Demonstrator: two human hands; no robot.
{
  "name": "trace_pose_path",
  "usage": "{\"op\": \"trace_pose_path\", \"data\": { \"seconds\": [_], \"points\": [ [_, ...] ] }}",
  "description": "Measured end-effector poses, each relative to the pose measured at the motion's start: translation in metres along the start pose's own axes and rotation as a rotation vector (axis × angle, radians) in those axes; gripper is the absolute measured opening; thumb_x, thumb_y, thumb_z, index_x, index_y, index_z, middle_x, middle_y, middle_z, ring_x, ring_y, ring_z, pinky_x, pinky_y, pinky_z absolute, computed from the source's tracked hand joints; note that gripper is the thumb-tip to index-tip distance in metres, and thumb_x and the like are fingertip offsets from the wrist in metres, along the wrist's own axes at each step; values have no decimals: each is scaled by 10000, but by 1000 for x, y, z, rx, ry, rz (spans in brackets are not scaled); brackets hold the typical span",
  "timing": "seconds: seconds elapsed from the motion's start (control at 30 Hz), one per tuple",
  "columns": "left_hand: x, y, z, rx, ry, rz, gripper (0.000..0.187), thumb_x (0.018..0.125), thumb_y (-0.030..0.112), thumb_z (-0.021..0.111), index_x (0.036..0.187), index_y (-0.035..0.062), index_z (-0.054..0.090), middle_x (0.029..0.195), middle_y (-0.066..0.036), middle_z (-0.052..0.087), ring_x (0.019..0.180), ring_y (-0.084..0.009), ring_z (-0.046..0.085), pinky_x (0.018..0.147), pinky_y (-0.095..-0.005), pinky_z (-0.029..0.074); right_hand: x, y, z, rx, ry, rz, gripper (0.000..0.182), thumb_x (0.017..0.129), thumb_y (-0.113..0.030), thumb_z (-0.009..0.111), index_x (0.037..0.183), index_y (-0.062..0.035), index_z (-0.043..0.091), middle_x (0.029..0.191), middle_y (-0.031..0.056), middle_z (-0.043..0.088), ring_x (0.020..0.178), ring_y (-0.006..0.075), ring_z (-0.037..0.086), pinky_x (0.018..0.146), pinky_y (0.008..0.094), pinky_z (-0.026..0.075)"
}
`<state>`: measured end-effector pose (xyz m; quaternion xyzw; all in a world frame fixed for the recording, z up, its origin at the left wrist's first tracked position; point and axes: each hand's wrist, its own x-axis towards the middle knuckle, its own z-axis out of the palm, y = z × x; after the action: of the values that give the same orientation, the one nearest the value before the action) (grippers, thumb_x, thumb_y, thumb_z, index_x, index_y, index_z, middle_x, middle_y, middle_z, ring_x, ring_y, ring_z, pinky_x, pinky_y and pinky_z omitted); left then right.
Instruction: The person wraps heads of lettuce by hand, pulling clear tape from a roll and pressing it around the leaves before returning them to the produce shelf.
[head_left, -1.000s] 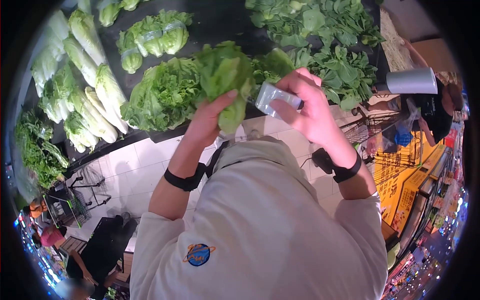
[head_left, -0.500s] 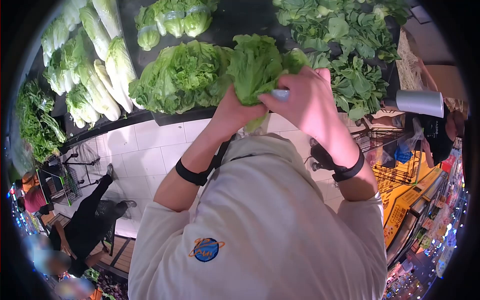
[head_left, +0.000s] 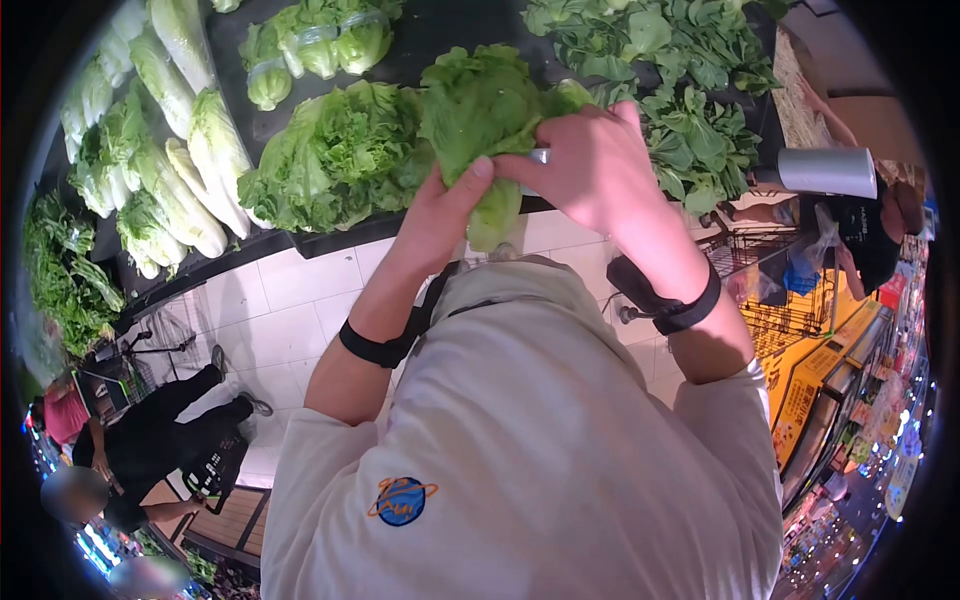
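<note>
A head of green leaf lettuce (head_left: 476,105) is held upright over the front edge of the display, its pale base (head_left: 495,215) hanging below the hands. My left hand (head_left: 445,205) is closed around its lower part, thumb across the front. My right hand (head_left: 597,165) is closed beside the lettuce, with its fingers partly hidden. Between its thumb and finger shows a shiny, silvery piece (head_left: 540,156), too small to name. Directly left, a pile of leaf lettuce (head_left: 340,150) lies on the dark shelf.
Long napa cabbages (head_left: 180,190) lie at the left. Taped lettuces (head_left: 320,45) lie farther back, and leafy greens (head_left: 700,140) at the right. A silver cylinder (head_left: 827,173) juts out at the right edge. People with shopping carts (head_left: 790,300) stand on both sides.
The lettuce and both hands have shifted slightly left and up in view. My left thumb now lies higher on the lettuce, and more of the pale base shows. A person at left has moved.
</note>
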<state>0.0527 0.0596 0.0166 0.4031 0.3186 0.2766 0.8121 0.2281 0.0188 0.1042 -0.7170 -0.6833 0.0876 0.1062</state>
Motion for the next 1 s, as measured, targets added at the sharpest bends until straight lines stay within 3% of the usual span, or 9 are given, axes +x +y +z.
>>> {"op": "trace_pose_path", "data": {
  "seconds": [0.07, 0.23, 0.43, 0.57, 0.67, 0.77, 0.87, 0.93, 1.0],
  "points": [
    [2, 0, -2, -52, 3, -2, 579, 961, 356, 617, 1362, -14, 426, 1245, -88, 571, 1113, -155, 561, 927, -305, 480, 1, 4, 0, 31, 29, -17, 430, 785, -475, 700, 733, -48, 701, 529, 96, 558, 619, 272, 579, 790, 371, 338],
    [-1, 13, 1, -88, 40, -3, 529, 961, 279, 619, 1354, -24, 437, 1262, -97, 571, 1113, -162, 572, 912, -305, 486, -4, 13, -27, 350, -301, 88, 449, 791, -484, 701, 883, -45, 719, 629, 119, 606, 708, 266, 602, 838, 366, 324],
    [-6, 28, 7, -49, 90, -12, 483, 963, 235, 603, 1342, -26, 457, 1228, -115, 598, 1072, -175, 603, 903, -307, 494, -19, 25, -30, 125, -403, 147, 492, 757, -497, 723, 968, -53, 719, 826, 173, 655, 959, 289, 590, 930, 395, 293],
    [-12, 28, 13, -72, 70, -18, 471, 960, 219, 606, 1333, -31, 464, 1218, -127, 604, 1062, -190, 616, 900, -318, 503, -26, 47, -9, 50, -350, 101, 536, 725, -496, 745, 1015, -47, 711, 855, 184, 667, 931, 299, 600, 965, 423, 264],
    [-15, 26, 15, -84, -10, -67, 484, 950, 197, 617, 1337, -41, 452, 1223, -135, 603, 1085, -208, 615, 914, -336, 509, -23, 55, -6, 97, -514, 111, 487, 757, -411, 739, 1048, -22, 697, 917, 181, 685, 941, 286, 619, 958, 414, 339],
    [-19, 30, 22, -127, -210, -178, 579, 918, 164, 656, 1386, -43, 386, 1277, -152, 571, 1141, -232, 592, 948, -351, 502, -30, 80, 39, 841, -395, -90, 335, 772, -173, 725, 1047, 8, 663, 983, 143, 690, 928, 255, 645, 803, 348, 502],
    [-21, 28, 23, -154, -282, -218, 672, 894, 151, 687, 1427, -35, 322, 1335, -150, 526, 1189, -227, 557, 985, -355, 478, -25, 83, 19, 852, -492, -189, 276, 811, -126, 692, 1051, 8, 662, 998, 118, 687, 912, 181, 629, 794, 336, 506],
    [-19, 29, 22, -103, -323, -237, 719, 885, 151, 700, 1443, -33, 285, 1355, -147, 506, 1217, -225, 532, 1009, -358, 456, -20, 92, 23, 853, -610, -69, 310, 844, -113, 675, 1125, 13, 638, 1001, 100, 683, 927, 147, 612, 806, 320, 518],
    [-17, 29, 23, -57, -360, -257, 767, 876, 150, 712, 1460, -31, 249, 1374, -145, 487, 1245, -222, 507, 1033, -361, 434, -18, 103, 44, 1571, -340, 28, 353, 871, -102, 661, 1199, 14, 600, 1044, 100, 678, 960, 151, 612, 848, 308, 523]
  ]
}}
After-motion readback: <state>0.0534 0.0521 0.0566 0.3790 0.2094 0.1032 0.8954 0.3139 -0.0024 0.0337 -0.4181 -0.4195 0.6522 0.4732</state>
